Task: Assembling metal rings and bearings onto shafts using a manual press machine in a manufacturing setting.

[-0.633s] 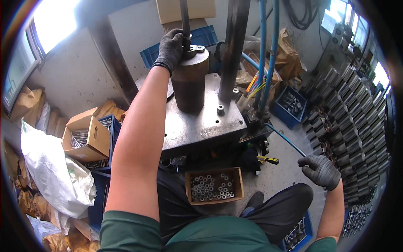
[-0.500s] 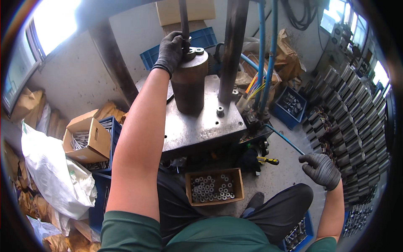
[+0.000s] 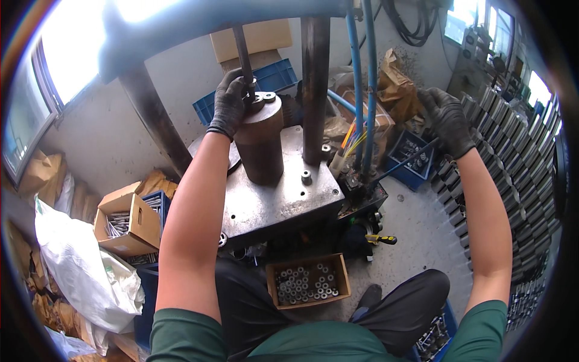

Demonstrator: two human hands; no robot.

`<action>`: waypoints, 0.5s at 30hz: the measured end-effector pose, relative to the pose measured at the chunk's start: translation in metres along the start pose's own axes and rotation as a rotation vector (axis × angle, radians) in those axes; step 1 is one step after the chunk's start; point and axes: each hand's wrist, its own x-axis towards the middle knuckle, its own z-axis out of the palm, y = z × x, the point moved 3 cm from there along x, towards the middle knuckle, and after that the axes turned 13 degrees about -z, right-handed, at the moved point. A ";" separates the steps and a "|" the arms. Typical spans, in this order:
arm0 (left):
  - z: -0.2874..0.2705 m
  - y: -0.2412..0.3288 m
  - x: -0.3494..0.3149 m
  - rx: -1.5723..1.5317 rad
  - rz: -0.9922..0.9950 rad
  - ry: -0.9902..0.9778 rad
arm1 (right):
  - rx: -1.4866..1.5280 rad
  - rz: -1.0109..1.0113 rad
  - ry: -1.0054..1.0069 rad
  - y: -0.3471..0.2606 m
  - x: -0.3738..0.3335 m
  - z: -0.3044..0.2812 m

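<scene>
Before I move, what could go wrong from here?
Your left hand is right by the rod on top of the cylinder, so fingers could get pinched if the rod shifts. The small ring near the cylinder's far edge might get knocked off. Your right hand has its fingers extended at the lever's end, so it could bump or slip off it.

Dark rod (image 3: 242, 51) over thick upright cylinder (image 3: 260, 151), small metal ring (image 3: 269, 96) on top, slanted lever (image 3: 404, 162)
</scene>
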 end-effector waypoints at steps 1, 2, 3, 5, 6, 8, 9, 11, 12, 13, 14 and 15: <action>0.002 -0.002 0.000 0.000 0.002 -0.009 | -0.041 0.022 -0.013 0.002 0.002 0.001; -0.009 -0.002 0.000 -0.022 0.055 0.136 | -0.078 0.039 -0.022 0.002 0.004 0.000; -0.021 -0.003 -0.001 -0.037 0.108 0.287 | -0.071 0.040 -0.013 0.003 0.006 0.002; -0.029 -0.003 -0.001 0.014 0.141 0.354 | -0.013 0.092 -0.074 0.005 0.008 0.005; -0.030 -0.001 0.001 0.058 0.167 0.424 | -0.014 0.094 -0.062 0.001 0.008 0.005; -0.020 0.006 0.007 0.248 0.166 0.357 | -0.109 0.115 -0.092 -0.008 0.006 0.007; -0.002 0.014 0.004 0.434 0.152 0.288 | -0.119 0.129 -0.081 -0.006 0.004 0.004; 0.015 0.024 0.004 0.485 0.024 0.203 | -0.182 0.109 -0.140 -0.005 0.003 0.004; 0.015 0.024 0.010 0.455 -0.140 0.172 | -0.209 0.109 -0.161 -0.009 0.006 0.002; 0.016 0.024 0.014 0.425 -0.304 0.142 | -0.201 0.113 -0.149 -0.009 0.008 0.002; 0.013 0.020 0.018 0.298 -0.364 0.119 | -0.229 0.118 -0.174 -0.007 0.009 0.004; 0.018 0.019 0.018 0.311 -0.361 0.102 | -0.264 0.133 -0.197 -0.004 0.007 0.002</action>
